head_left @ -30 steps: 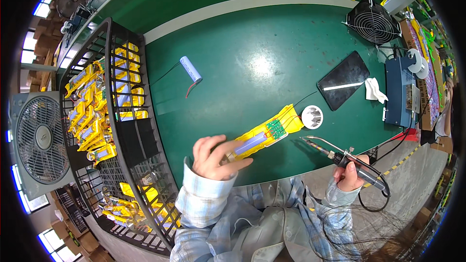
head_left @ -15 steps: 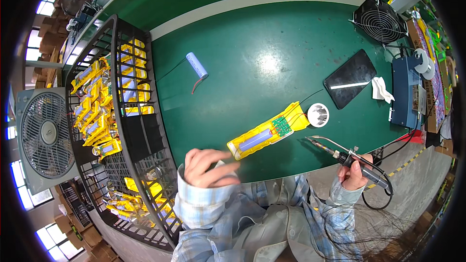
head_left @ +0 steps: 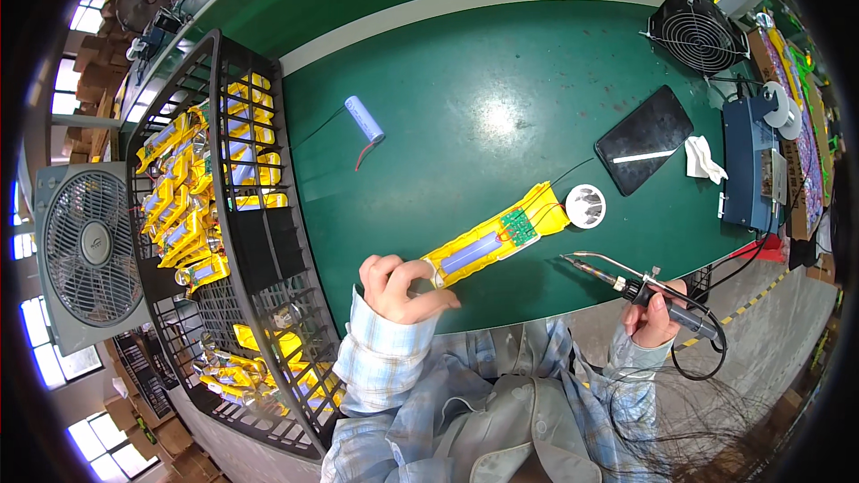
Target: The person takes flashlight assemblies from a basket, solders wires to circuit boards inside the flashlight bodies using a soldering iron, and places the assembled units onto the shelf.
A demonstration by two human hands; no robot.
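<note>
A yellow flashlight housing half (head_left: pixel 483 241) lies on the green bench, with a blue cylindrical cell and a small green circuit board in it. Thin wires run from the board toward a round silver reflector (head_left: pixel 586 207) beside its far right end. At the housing's near left end, my left hand (head_left: pixel 400 289) has thumb and forefinger on either side of the tip, fingers curled. My right hand (head_left: pixel 656 317) is closed round a soldering iron (head_left: pixel 667 300) with a thin metal tube along it. Its tip is near the bench's front edge, apart from the housing.
A black crate (head_left: pixel 255 250) of yellow housings stands at left, beside a fan (head_left: pixel 92 237). A loose blue cell (head_left: pixel 364 119) with wires lies farther back. At right are a black phone (head_left: pixel 644 143), white tissue (head_left: pixel 705 161), a blue soldering station (head_left: pixel 750 165) and a black fan (head_left: pixel 698 36).
My left hand has moved right and slightly up to the housing's near end. My right hand with the soldering iron stays about where it was.
</note>
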